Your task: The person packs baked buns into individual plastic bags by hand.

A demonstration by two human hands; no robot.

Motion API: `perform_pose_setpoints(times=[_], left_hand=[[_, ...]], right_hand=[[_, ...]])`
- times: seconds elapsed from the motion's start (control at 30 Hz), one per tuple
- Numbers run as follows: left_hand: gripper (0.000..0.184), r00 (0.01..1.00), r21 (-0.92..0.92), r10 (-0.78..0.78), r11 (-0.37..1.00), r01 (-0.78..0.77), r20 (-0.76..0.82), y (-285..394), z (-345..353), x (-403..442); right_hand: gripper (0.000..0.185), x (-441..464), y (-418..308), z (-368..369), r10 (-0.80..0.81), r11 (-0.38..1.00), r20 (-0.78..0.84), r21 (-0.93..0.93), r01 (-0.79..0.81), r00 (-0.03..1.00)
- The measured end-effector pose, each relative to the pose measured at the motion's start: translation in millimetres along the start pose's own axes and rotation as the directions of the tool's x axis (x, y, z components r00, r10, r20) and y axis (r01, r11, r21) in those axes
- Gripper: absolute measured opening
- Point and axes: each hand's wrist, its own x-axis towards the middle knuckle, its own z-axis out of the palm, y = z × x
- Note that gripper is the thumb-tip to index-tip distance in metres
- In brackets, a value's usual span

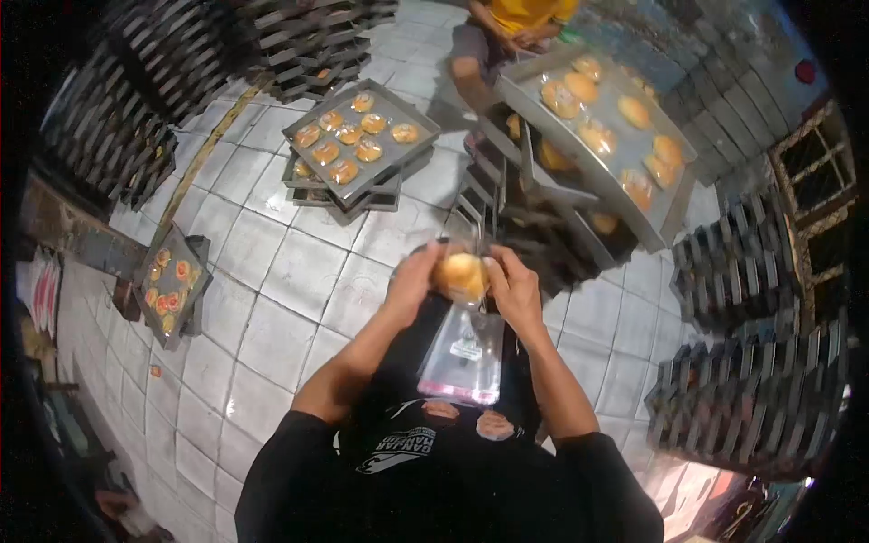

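A round golden bread bun [463,277] in what looks like a clear plastic bag is between my two hands in front of my lap. My left hand [416,282], slightly blurred, grips its left side. On the other side, my right hand [514,288] has its fingers closed on the bun and plastic. Just below lies a stack of clear plastic bags [464,357] with a white printed label and a pink edge, resting on my lap.
At front right, a tall pile of trays holds a top tray [605,167] of buns. More bun trays [407,158] sit on the tiled floor [299,271], with another tray [187,262] at left. Stacked trays [742,407] line the sides. A person in yellow [520,18] sits opposite.
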Motion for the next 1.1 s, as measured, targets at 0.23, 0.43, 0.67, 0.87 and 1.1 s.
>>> perform_pose_setpoints(times=[0.23, 0.43, 0.67, 0.87, 1.1], left_hand=[[0.026, 0.954, 0.045, 0.154, 0.988, -0.147, -0.257, 25, 28, 5], [0.027, 0.798, 0.411, 0.502, 0.839, -0.356, -0.333, 12, -2, -5], [0.016, 0.977, 0.023, -0.01, 1.0, 0.015, -0.215, -49, -44, -28], [0.029, 0.998, -0.674, 0.054, 0.735, -0.068, -0.042, 38, 58, 21], [0.066, 0.857, 0.702, 0.37, 0.499, -0.508, 0.358, -4, 43, -30]], right_hand=[[0.031, 13, -21, -1, -0.188, 0.979, -0.115, -0.107, 0.176, 0.975], [0.034, 17, 15, -13, 0.312, 0.842, 0.161, 0.41, -0.351, 0.936], [0.03, -62, 42, 33, 0.534, 0.471, 0.388, 0.601, -0.645, 0.751], [0.024, -1, -25, -67, -0.078, 0.977, -0.263, 0.172, 0.127, 0.962], [0.037, 39, -71, -156, -0.473, 0.723, -0.388, -0.684, 0.097, 0.791]])
